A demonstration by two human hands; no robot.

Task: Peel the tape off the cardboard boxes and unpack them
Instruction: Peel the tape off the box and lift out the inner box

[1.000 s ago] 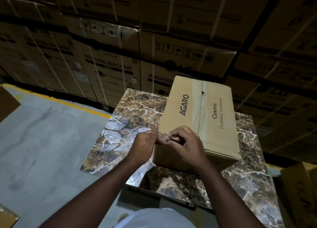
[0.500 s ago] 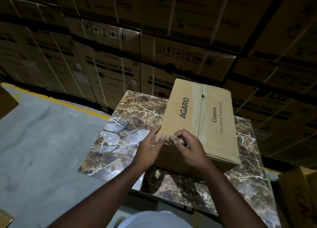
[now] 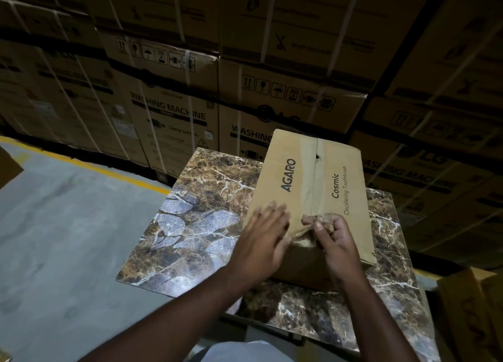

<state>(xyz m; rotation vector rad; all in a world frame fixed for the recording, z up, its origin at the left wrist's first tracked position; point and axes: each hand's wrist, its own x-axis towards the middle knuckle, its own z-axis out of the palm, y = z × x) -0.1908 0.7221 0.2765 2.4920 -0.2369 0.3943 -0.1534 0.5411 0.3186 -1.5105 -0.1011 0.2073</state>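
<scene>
Head view.

Box (image 3: 313,195): brown cardboard, printed "AGARO" and "Cosmic Oscillating Toothbrush"; lies flat on the table, toward its far right part, top flaps closed.

Tape (image 3: 315,171): clear strip along the centre seam of the box top; near end lifted and crumpled at the box's near edge, the rest flat on the seam.

Left hand (image 3: 261,236): fingers straight and spread, slightly blurred; palm down on the box's near left corner, holding nothing.

Right hand (image 3: 333,236): fingers curled, thumb and fingertips pinching the crumpled near end of the tape, just beside the left hand.

Table (image 3: 190,220): brown marble-pattern top with pale veins; bears the box.

Cartons (image 3: 168,111): large stacked cardboard, strapped with white bands, printed "WASHING MACHINE"; fill the background behind and right of the table.

Floor (image 3: 54,239): grey, with a yellow line (image 3: 89,166) running before the cartons.

Small box (image 3: 473,315): cardboard, at lower right, beside the table; dim.
</scene>
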